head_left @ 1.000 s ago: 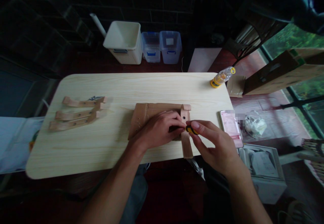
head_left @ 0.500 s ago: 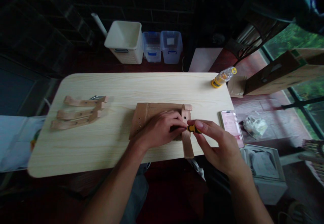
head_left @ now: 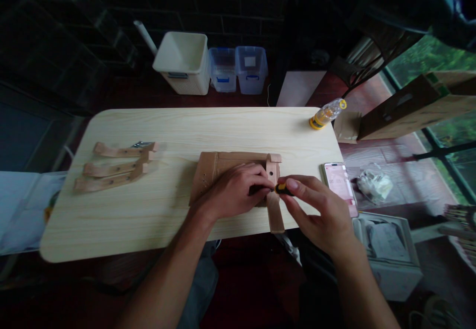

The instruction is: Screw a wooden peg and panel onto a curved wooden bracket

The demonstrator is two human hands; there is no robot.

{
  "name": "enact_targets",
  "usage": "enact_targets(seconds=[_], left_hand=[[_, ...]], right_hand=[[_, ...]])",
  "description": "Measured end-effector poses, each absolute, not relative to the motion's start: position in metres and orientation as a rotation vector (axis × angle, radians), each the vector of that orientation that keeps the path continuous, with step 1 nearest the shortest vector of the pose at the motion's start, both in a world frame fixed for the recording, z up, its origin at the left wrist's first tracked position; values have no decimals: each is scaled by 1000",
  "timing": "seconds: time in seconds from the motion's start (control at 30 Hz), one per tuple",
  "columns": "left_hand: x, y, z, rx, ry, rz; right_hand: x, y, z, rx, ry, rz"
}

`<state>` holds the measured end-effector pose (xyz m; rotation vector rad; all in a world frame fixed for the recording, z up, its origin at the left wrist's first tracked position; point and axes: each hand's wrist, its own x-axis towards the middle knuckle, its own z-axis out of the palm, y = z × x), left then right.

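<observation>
A box-like wooden piece [head_left: 205,170] with small holes lies on the table, and a curved wooden strip [head_left: 275,215] with a dark hole stands across its right end. My left hand [head_left: 241,185] rests over the wooden piece, thumb and forefinger pinched beside the strip; what is between them is too small to make out. Between the thumb and fingers of my right hand [head_left: 316,200] is a short yellow-and-black screwdriver [head_left: 283,189]. Its tip points left, toward my left fingertips at the strip. The point where tip and strip meet is hidden.
Several curved wooden strips [head_left: 111,182] lie at the table's left, with shiny metal pieces [head_left: 143,144] behind them. A clear bottle with yellow ends [head_left: 327,114] stands at the back right. Near the right edge lies a phone [head_left: 339,185]. Bins [head_left: 189,83] stand beyond the table [head_left: 223,125].
The screwdriver handle has turned a little between my right fingers, showing less yellow. My right fingers have shifted slightly; my left hand stays in place.
</observation>
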<state>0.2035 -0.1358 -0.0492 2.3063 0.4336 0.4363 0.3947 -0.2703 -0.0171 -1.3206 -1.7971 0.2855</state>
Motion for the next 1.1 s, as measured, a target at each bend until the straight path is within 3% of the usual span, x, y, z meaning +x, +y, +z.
enact_targets(seconds=[1.1], left_hand=[[203, -136, -52, 2307, 440, 429]], right_hand=[[393, -271, -21, -1365, -1765, 346]])
